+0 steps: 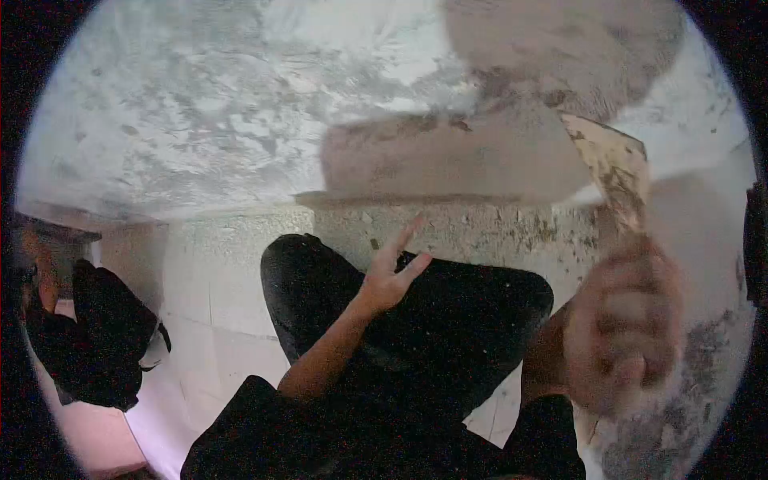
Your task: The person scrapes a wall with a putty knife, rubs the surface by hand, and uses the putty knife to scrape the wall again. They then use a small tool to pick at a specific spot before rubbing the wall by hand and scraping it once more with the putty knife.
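Note:
My right hand (628, 328), smeared by motion, is wrapped round a putty knife (612, 160) on the right side of the head view. The knife's wide blade points up and is streaked with pale and brown residue. Behind the blade, in this view, stands a wall (200, 104) with patchy white and grey plaster. My left hand (390, 276) hangs over my bent dark-clothed legs, thumb and fingers apart, with nothing in it. Its fingertips point toward the foot of the wall.
Crumbs of debris (512, 228) lie along the wall's foot. Pale floor tiles (216, 292) stretch to the left, where another person (108, 336) in dark clothes is low by the wall. A grey patchy surface (700, 360) borders my right side. Shadows fall across the wall.

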Demonstrator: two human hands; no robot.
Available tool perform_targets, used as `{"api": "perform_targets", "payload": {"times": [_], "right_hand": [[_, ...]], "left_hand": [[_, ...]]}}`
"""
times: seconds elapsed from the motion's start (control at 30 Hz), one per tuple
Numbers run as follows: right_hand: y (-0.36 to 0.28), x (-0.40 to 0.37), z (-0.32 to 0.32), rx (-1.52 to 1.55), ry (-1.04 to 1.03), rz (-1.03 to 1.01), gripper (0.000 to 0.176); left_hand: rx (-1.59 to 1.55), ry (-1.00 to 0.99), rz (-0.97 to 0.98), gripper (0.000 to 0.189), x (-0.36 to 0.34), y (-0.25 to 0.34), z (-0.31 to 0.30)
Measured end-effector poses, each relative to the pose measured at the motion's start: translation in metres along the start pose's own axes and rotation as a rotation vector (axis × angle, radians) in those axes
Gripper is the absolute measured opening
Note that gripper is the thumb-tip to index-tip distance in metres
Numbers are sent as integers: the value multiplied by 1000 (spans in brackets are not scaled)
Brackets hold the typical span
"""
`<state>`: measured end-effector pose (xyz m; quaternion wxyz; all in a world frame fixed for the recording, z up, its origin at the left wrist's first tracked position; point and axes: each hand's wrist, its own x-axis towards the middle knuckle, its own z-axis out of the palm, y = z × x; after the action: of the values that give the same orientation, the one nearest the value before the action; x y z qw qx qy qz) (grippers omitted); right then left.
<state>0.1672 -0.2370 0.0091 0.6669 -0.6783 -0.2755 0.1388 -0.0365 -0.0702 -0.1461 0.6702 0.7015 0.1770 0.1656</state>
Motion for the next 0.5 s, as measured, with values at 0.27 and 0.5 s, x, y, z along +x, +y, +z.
{"api": "perform_targets", "payload": {"times": [0.27, 0.5], "right_hand": [[86, 34, -6, -749, -13, -1037, 36], [107, -1, -16, 1440, -354, -238, 36]], "left_hand": [[68, 21, -1, 59, -10, -15, 3], [-10, 59, -53, 59, -12, -29, -2]]}}
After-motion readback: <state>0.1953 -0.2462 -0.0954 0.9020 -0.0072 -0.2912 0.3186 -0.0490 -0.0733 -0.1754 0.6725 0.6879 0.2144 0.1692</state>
